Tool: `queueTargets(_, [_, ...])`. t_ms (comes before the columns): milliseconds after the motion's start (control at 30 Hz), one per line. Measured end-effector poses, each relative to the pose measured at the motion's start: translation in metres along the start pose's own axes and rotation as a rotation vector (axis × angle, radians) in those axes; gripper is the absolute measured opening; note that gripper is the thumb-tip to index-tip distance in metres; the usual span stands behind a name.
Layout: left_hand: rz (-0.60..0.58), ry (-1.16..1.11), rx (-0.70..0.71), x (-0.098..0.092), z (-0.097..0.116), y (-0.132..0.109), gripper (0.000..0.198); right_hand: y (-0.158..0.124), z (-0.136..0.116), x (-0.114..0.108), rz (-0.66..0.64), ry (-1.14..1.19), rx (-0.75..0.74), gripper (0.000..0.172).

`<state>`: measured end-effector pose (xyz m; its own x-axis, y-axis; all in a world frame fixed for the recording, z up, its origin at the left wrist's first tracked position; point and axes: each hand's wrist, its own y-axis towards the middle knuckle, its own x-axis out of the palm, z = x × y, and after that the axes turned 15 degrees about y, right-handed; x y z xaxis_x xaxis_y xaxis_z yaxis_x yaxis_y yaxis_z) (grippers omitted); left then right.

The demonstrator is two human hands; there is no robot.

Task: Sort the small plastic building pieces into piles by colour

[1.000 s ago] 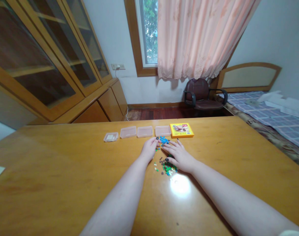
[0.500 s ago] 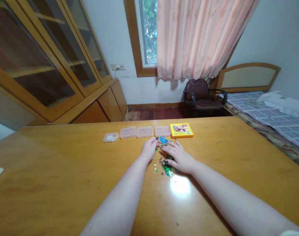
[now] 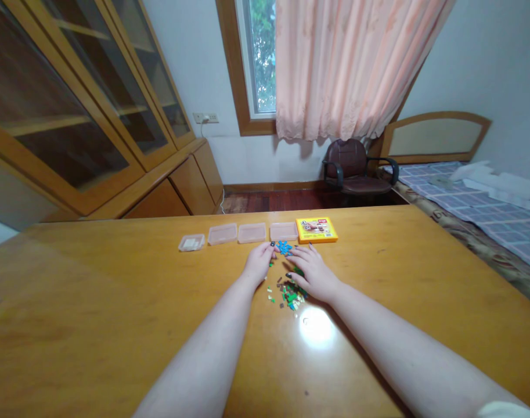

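A small heap of blue building bricks (image 3: 284, 248) lies on the wooden table between my two hands. My left hand (image 3: 259, 262) rests at the heap's left side, thumb and fingers drawn together; whatever they hold, if anything, is hidden. My right hand (image 3: 313, 273) reaches in from the right with its fingers spread, the fingertips beside the blue heap. Under and in front of that palm is a second pile of mixed bricks (image 3: 293, 297), mostly green, with brown and pale ones. The right hand covers part of this pile.
Along the table's far side stand a small clear tray (image 3: 191, 242) with pale pieces, more clear trays (image 3: 222, 234) and a yellow box (image 3: 317, 230). Beyond the table are a chair (image 3: 349, 165), a bed (image 3: 478, 197) and a glass-door cabinet (image 3: 129, 104).
The whole view has shifted slightly, so things appear a little further left. The right thumb has lifted slightly off the mixed pile, showing more of it. The left hand keeps its pose.
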<state>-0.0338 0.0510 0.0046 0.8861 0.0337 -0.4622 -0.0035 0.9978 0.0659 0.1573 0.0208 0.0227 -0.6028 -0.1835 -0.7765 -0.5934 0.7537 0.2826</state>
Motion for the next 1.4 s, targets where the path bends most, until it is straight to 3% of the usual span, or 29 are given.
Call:
queueTargets(100, [-0.005, 0.026, 0.005, 0.001, -0.002, 0.000, 0.028, 0.000, 0.002, -0.001, 0.112, 0.074, -0.011, 0.030])
queueTargets(200, [-0.008, 0.049, -0.001, 0.002, -0.003, 0.000, 0.029, 0.001, 0.002, -0.003, 0.126, 0.114, -0.003, 0.025])
queueTargets(400, [-0.020, 0.048, 0.020, 0.004, -0.006, 0.001, 0.027, -0.002, 0.002, -0.009, 0.075, 0.205, -0.021, 0.048])
queueTargets(767, [-0.045, 0.090, 0.057, 0.006, -0.012, 0.003, 0.026, -0.005, 0.001, -0.009, -0.084, 0.344, -0.118, 0.059])
queueTargets(867, [-0.049, 0.101, 0.063, 0.006, -0.012, 0.003, 0.027, -0.005, 0.002, -0.008, -0.013, 0.287, -0.069, 0.056])
queueTargets(1000, [-0.049, 0.117, 0.067, 0.005, -0.012, 0.002, 0.026, -0.006, 0.007, -0.006, 0.180, 0.256, 0.059, 0.053])
queueTargets(1167, [-0.060, 0.140, 0.062, 0.005, -0.013, 0.003, 0.025, -0.007, 0.016, -0.005, 0.403, 0.365, 0.223, 0.051])
queueTargets(1267, [-0.067, 0.136, 0.060, 0.005, -0.014, 0.004, 0.024, -0.007, 0.017, -0.005, 0.418, 0.436, 0.300, 0.051])
queueTargets(1400, [-0.067, 0.149, 0.069, 0.005, -0.011, 0.003, 0.025, -0.004, 0.015, -0.004, 0.263, 0.438, 0.255, 0.050])
